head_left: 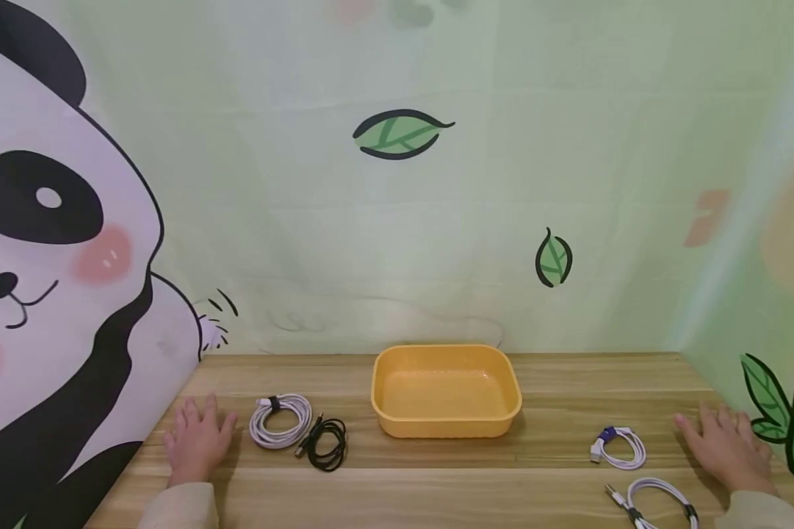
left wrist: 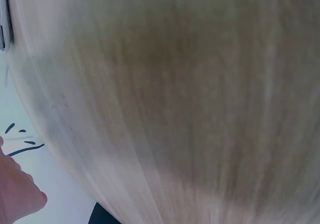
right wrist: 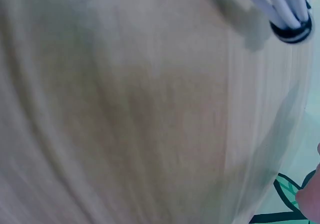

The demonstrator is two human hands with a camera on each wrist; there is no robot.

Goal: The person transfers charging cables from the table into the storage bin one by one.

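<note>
My left hand (head_left: 200, 439) rests on the wooden table at the left, fingers spread and holding nothing. Just right of it lie a coiled white cable (head_left: 280, 422) with a black tie and a smaller coiled black cable (head_left: 327, 444). On the far right my right hand (head_left: 728, 445) rests on the tabletop, its fingers spread too. Left of that hand is a small white cable (head_left: 628, 448) with a blue tie. Nearer the front edge sits another white cable (head_left: 661, 485) with black ties, partly cut off by the frame. In the right wrist view a white cable (right wrist: 285, 6) shows at the top right.
A yellow rectangular bin (head_left: 446, 427) stands at the back middle of the wooden table (head_left: 436, 488), against the wall. The green wall cloth (head_left: 436, 242) rises behind the table, with a printed panda (head_left: 46, 294) on the left and printed leaves.
</note>
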